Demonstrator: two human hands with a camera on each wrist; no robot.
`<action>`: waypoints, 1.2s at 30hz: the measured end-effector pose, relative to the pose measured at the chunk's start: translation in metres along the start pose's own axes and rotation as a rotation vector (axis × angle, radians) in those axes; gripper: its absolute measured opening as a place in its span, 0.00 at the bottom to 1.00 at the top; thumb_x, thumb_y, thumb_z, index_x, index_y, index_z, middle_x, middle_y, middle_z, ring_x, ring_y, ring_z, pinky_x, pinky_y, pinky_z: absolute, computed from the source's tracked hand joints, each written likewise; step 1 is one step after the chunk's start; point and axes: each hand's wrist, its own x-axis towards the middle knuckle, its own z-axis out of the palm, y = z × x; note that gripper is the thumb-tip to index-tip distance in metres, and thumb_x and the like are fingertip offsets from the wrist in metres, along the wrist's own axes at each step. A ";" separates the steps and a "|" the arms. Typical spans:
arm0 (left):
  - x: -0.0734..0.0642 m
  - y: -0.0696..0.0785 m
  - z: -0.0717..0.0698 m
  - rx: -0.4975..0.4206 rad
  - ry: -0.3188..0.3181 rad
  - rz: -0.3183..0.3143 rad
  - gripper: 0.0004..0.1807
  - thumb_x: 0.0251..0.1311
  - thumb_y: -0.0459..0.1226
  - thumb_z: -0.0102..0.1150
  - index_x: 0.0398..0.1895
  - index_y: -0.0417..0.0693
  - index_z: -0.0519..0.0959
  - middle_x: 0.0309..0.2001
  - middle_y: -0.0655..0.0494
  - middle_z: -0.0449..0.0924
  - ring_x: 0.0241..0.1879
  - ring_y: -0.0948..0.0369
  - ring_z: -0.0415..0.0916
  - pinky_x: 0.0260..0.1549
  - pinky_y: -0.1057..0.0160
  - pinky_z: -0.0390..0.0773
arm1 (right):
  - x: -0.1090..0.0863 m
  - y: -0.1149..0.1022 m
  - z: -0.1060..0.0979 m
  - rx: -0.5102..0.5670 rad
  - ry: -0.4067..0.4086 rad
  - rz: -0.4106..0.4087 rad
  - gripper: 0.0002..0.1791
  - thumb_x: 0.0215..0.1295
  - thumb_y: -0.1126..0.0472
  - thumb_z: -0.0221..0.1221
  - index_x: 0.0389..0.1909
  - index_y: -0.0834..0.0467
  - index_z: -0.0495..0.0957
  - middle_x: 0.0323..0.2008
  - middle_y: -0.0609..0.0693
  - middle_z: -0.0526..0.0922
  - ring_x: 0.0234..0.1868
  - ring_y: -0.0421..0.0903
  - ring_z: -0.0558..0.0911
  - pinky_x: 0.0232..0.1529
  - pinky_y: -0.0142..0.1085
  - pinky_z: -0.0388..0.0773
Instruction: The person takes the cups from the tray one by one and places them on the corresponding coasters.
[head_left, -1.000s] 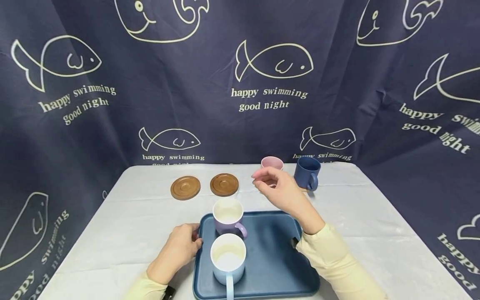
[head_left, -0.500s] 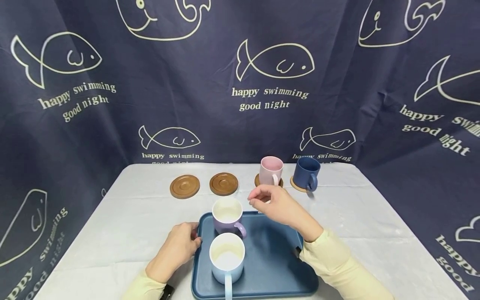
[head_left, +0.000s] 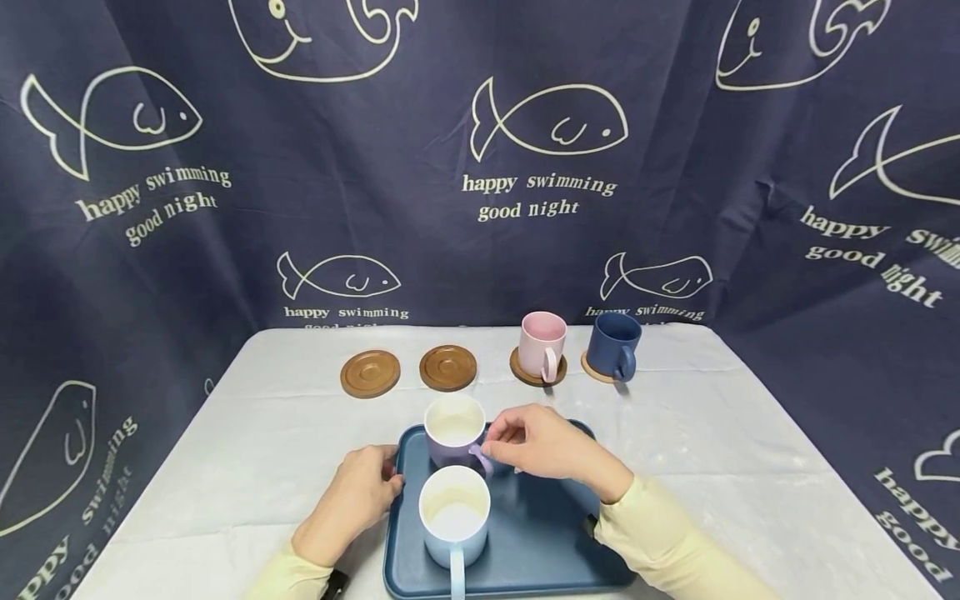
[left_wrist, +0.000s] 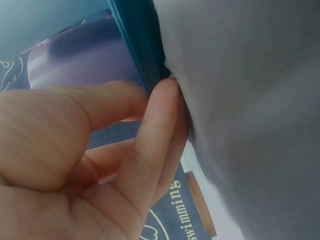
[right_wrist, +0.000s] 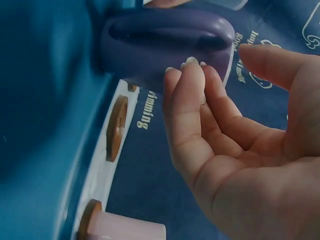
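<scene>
In the head view, my left hand (head_left: 358, 492) grips the left rim of the dark blue tray (head_left: 547, 533). Its thumb and fingers pinch that rim in the left wrist view. A purple mug (head_left: 450, 450), white inside, stands at the tray's back left with its handle towards the right. Close beside that handle is my right hand (head_left: 551, 442). Seen from the right wrist, its thumb and bent fingers are apart, the fingertips by the purple mug (right_wrist: 145, 65); no firm hold shows. A light blue mug (head_left: 455, 537) stands in front of the purple one, its handle towards me.
Along the back of the white table (head_left: 225, 467) are two bare wooden coasters, one left (head_left: 370, 372) and another (head_left: 447, 367) to its right. Further right a pink mug (head_left: 542, 343) and a navy mug (head_left: 613, 346) stand on coasters. A dark curtain (head_left: 420, 208) hangs behind.
My right hand has come back and down from beside the pink mug to the purple mug's handle, uncovering the pink mug. My left hand stays on the tray's rim.
</scene>
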 end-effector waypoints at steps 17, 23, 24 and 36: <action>0.001 0.001 -0.004 0.001 -0.007 -0.019 0.23 0.59 0.29 0.68 0.58 0.30 0.80 0.28 0.57 0.77 0.29 0.62 0.75 0.28 0.64 0.77 | 0.004 -0.001 0.011 0.073 -0.125 -0.014 0.15 0.73 0.49 0.62 0.30 0.54 0.86 0.34 0.49 0.86 0.33 0.52 0.88 0.36 0.36 0.83; 0.000 0.001 -0.004 -0.004 -0.009 -0.019 0.23 0.59 0.28 0.68 0.58 0.30 0.80 0.27 0.58 0.77 0.29 0.62 0.74 0.28 0.64 0.77 | 0.004 0.001 0.012 0.169 -0.140 0.029 0.13 0.73 0.53 0.63 0.31 0.56 0.86 0.35 0.46 0.87 0.36 0.53 0.87 0.42 0.44 0.85; 0.000 0.001 -0.003 -0.005 -0.008 -0.017 0.23 0.59 0.28 0.68 0.58 0.30 0.80 0.27 0.58 0.76 0.28 0.62 0.74 0.28 0.64 0.77 | 0.005 0.002 0.012 0.185 -0.139 0.035 0.13 0.73 0.54 0.63 0.31 0.57 0.86 0.35 0.47 0.87 0.36 0.53 0.86 0.43 0.46 0.85; -0.001 0.001 -0.002 -0.006 -0.004 -0.008 0.21 0.58 0.28 0.68 0.56 0.33 0.82 0.26 0.59 0.75 0.27 0.62 0.73 0.27 0.64 0.75 | 0.007 0.008 0.016 0.421 -0.124 0.089 0.13 0.74 0.64 0.61 0.31 0.71 0.79 0.36 0.53 0.83 0.40 0.53 0.85 0.46 0.45 0.86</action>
